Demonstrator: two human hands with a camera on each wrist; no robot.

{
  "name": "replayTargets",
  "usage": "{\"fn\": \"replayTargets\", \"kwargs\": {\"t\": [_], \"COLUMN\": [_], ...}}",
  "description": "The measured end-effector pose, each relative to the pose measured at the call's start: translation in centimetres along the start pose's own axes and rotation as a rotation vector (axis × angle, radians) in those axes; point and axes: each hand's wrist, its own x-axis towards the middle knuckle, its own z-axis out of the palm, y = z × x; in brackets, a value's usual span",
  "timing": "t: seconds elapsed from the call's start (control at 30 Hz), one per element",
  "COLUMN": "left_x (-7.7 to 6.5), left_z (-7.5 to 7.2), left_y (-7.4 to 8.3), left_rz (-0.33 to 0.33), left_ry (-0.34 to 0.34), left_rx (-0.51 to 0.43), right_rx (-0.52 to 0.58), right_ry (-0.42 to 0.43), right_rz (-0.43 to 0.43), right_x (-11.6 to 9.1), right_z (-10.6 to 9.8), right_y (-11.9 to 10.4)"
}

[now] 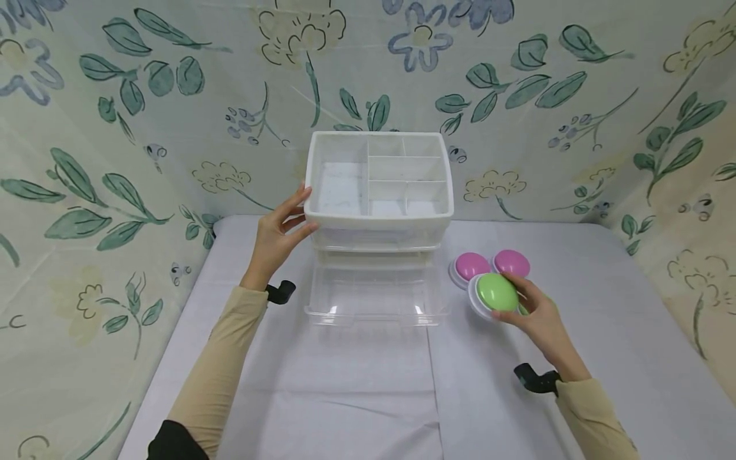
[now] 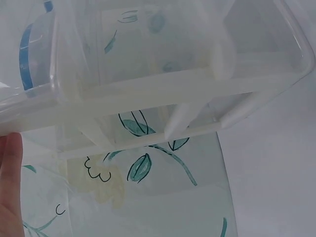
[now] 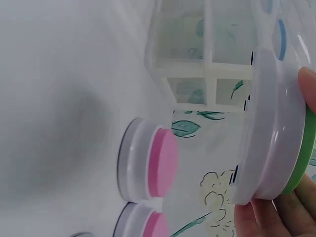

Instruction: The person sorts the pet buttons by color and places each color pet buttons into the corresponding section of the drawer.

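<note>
Fingers of my right hand (image 1: 539, 313) grip a green-topped disc (image 1: 497, 292) near two pink-topped discs (image 1: 473, 265); my left hand (image 1: 275, 235), fingers spread, touches a drawer unit (image 1: 379, 218).

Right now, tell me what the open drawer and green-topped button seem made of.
Open drawer: probably rigid plastic, glossy, transparent, glinting along its front edge.
Green-topped button: likely smooth plastic, its white base catching light; looks alone can't settle it.

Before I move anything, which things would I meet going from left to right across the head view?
Left hand → white organizer → left pink-topped disc → held green-topped disc → right hand.
</note>
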Motion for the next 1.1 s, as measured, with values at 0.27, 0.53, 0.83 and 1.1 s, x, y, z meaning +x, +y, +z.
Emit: {"fn": "replayTargets", "kwargs": {"t": [0.27, 0.53, 0.83, 1.1], "left_x": [-0.1, -0.1, 0.0, -0.1], "left_z": [0.0, 0.0, 0.0, 0.0], "left_y": [-0.2, -0.2, -0.2, -0.3], "left_rz": [-0.013, -0.022, -0.015, -0.018], "left_ry": [0.001, 0.003, -0.003, 0.000], "left_rx": [-0.027, -0.044, -0.035, -0.039], "right_rx": [0.003, 0.028, 0.128, 0.190], "right_ry": [-0.011, -0.018, -0.080, -0.171], "right_rz": [-0.032, -0.098, -0.156, -0.155], "right_x": [0.3, 0.8, 1.5, 2.0], "right_z": [0.0, 0.4, 1.6, 3.8], "right_y": [-3.2, -5.7, -7.9, -9.6]}}
